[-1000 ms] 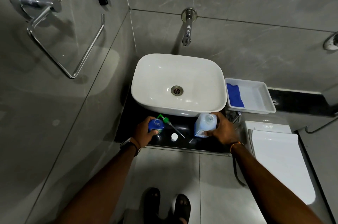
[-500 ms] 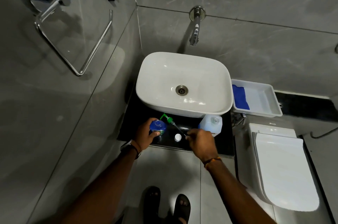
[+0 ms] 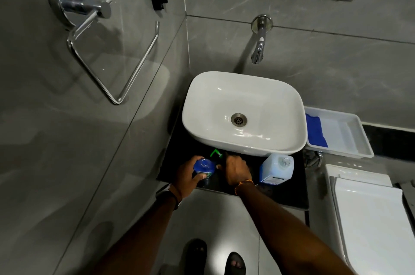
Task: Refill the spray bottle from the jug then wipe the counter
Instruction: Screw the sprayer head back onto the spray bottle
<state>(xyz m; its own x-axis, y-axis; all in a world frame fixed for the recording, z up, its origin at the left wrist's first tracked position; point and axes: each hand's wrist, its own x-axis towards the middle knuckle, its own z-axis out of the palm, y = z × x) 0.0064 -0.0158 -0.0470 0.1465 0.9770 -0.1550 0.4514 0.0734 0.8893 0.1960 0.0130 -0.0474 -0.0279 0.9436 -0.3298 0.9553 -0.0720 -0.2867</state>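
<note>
Right hand (image 3: 237,170) now beside open spray bottle (image 3: 204,166), off jug (image 3: 277,169).

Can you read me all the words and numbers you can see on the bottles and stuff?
No words or numbers can be read here.
Jug: it has a label low on its front, but the print is too small and blurred.
Spray bottle: its label is mostly hidden by the left hand; nothing readable.

In front of me at twelve o'clock sits a white basin (image 3: 244,115) under a chrome wall tap (image 3: 259,47). At ten o'clock a chrome towel ring (image 3: 116,59) hangs. At two o'clock is a white tray (image 3: 345,137), at four o'clock a toilet (image 3: 370,218).
</note>
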